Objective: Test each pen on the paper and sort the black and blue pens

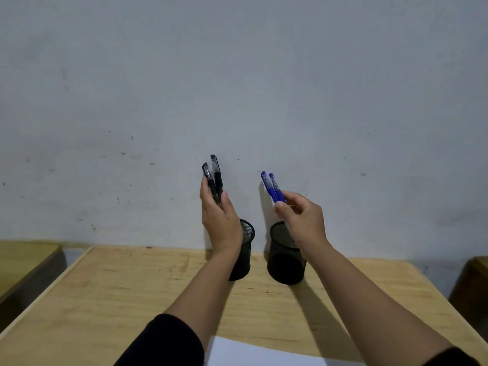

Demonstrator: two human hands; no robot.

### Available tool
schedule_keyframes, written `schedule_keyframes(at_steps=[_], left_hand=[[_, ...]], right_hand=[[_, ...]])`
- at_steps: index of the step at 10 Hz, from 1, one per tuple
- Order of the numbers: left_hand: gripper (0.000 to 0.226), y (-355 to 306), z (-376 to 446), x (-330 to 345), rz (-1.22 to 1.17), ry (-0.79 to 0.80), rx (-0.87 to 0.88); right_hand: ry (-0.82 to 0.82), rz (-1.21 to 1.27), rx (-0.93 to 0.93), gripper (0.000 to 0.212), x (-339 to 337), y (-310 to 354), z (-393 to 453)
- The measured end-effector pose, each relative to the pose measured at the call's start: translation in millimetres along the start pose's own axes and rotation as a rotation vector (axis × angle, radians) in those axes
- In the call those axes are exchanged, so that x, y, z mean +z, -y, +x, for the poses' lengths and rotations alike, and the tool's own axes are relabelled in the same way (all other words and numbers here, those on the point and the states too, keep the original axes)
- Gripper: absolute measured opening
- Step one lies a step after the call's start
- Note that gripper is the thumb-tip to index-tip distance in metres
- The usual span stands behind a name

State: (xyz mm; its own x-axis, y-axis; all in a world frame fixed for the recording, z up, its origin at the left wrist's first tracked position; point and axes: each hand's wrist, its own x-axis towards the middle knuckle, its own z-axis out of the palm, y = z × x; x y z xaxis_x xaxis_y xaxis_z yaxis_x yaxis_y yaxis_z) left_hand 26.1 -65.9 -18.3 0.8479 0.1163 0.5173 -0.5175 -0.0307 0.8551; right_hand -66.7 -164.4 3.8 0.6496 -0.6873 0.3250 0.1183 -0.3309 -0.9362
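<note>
Here, seen from the head camera, the left hand (217, 215) is closed around 2 black pens (215, 178), caps above the grip; the right hand (301, 215) pinches 2 blue pens (273, 187) likewise. Directly below each grip stands a mesh cup (286, 262). Pens look light, stiff, slippery; mid-barrel suits. Forearms reach forward, raised. Paper (264, 355) lies nearest.

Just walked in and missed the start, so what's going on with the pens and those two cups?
A person holds two black pens in the left hand and two blue pens in the right hand, each raised above one of two black mesh cups standing on the wooden desk. The pens look sorted by colour but not yet dropped in. A white paper lies at the near edge.
</note>
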Motion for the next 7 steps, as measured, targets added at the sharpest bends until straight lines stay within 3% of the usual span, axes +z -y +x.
schedule_keyframes(at_steps=[4, 7], left_hand=[[0.052, 1.2, 0.7, -4.9, 0.015, 0.112, -0.122], [0.038, -16.2, 0.2, -35.4, 0.2, 0.238, -0.139]], right_hand=[[0.032, -0.174, 0.034, 0.024, -0.4, -20.2, 4.2], [0.047, -0.463, 0.028, 0.033, -16.4, -6.6, -17.0]])
